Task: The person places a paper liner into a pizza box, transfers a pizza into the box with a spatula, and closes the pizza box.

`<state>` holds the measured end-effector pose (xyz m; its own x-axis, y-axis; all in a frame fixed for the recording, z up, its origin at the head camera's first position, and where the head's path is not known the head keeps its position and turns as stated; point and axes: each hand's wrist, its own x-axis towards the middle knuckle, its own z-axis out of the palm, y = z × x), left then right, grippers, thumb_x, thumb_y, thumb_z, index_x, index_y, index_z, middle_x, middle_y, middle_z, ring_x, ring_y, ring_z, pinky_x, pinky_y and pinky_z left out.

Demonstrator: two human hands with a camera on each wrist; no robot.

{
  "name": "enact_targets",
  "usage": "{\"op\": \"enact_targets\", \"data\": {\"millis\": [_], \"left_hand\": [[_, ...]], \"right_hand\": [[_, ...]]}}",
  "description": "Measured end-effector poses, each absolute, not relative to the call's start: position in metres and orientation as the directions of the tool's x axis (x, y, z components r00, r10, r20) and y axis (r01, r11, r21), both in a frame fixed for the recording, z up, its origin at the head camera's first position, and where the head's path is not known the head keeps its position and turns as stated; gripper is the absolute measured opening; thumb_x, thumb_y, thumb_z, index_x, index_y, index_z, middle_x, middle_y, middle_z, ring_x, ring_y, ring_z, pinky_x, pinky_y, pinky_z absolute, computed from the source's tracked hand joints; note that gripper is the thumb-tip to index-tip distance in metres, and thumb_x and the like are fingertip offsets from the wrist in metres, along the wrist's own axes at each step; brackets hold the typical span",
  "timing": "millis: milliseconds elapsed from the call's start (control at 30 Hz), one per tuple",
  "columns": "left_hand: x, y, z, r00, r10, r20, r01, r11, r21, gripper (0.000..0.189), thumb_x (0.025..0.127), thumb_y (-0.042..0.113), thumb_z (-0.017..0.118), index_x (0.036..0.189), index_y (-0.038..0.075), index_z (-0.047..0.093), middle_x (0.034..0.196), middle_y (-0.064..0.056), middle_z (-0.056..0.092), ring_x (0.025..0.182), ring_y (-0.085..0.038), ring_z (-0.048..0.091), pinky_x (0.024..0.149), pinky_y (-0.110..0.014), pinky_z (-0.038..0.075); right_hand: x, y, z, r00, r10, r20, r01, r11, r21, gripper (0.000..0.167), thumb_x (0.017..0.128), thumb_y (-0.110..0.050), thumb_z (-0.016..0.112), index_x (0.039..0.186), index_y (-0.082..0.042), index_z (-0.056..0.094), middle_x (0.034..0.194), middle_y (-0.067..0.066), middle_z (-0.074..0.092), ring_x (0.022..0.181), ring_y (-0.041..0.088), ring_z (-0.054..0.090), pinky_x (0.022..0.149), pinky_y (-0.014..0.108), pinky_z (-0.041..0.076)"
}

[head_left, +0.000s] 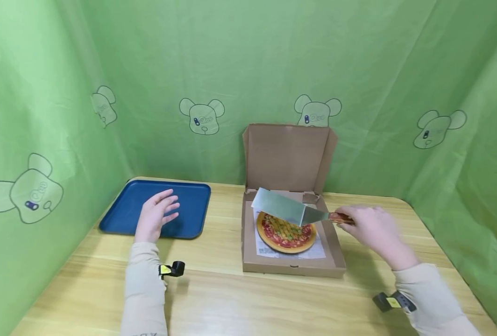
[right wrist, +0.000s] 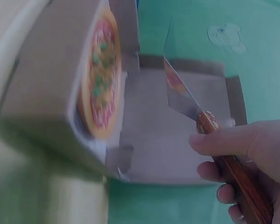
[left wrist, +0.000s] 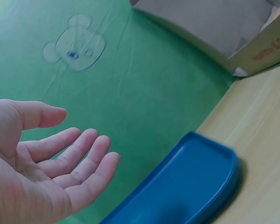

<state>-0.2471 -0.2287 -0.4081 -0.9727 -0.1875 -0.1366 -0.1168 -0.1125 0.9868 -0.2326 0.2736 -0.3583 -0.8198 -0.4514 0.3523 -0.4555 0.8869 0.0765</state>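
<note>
My right hand (head_left: pixel 368 228) grips the brown wooden handle (right wrist: pixel 245 186) of a wide metal spatula (head_left: pixel 280 206). Its flat blade is held tilted above the far side of a round pizza (head_left: pixel 286 238), covering part of it in the head view. The pizza, with red, yellow and green topping, lies on a printed paper inside an open cardboard pizza box (head_left: pixel 273 267). In the right wrist view the blade mirrors some of the topping. My left hand (head_left: pixel 158 214) holds nothing, its fingers loosely bent over a blue tray (head_left: pixel 194 205); the left wrist view shows the palm and fingers (left wrist: pixel 86 168).
The box lid (head_left: pixel 288 156) stands upright at the back, close to the green curtain (head_left: pixel 248 56). This curtain with bear drawings encloses the back and both sides of the wooden table (head_left: pixel 215 298). The tray lies at the table's back left, apart from the box.
</note>
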Motion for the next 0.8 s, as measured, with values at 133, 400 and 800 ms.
{"op": "enact_targets", "data": {"millis": [133,400,800], "left_hand": [[-0.243,-0.242,-0.409,-0.962,-0.221,-0.160,-0.131,-0.139,0.982,0.049,0.101,0.021,0.052,0.147,0.010,0.040,0.109,0.010,0.061,0.100,-0.007,0.064,0.088,-0.025,0.058],[-0.234,-0.269,-0.414,-0.940,-0.275,-0.203,-0.141,-0.229,0.963,0.047,0.102,0.018,0.047,0.147,0.008,0.038,0.090,0.019,0.065,0.092,-0.003,0.066,0.082,-0.021,0.059],[-0.222,-0.302,-0.432,-0.884,-0.344,-0.317,-0.171,-0.394,0.903,0.043,0.102,0.019,0.047,0.144,0.015,0.040,0.083,0.018,0.066,0.082,0.000,0.066,0.080,-0.019,0.058]], "right_hand": [[-0.235,0.255,-0.365,-0.828,-0.447,0.338,-0.454,0.889,0.063,0.028,0.078,-0.020,0.078,0.105,-0.014,0.071,0.087,0.007,0.075,0.069,0.026,0.068,0.057,0.040,0.047],[-0.240,0.223,-0.374,-0.834,-0.443,0.330,-0.457,0.889,0.038,0.037,0.079,-0.023,0.079,0.114,-0.014,0.069,0.095,0.010,0.075,0.076,0.028,0.070,0.063,0.039,0.048],[-0.242,0.174,-0.375,-0.825,-0.424,0.373,-0.452,0.892,0.014,0.032,0.079,-0.024,0.079,0.108,-0.015,0.070,0.092,0.005,0.075,0.081,0.024,0.069,0.064,0.037,0.047]]}}
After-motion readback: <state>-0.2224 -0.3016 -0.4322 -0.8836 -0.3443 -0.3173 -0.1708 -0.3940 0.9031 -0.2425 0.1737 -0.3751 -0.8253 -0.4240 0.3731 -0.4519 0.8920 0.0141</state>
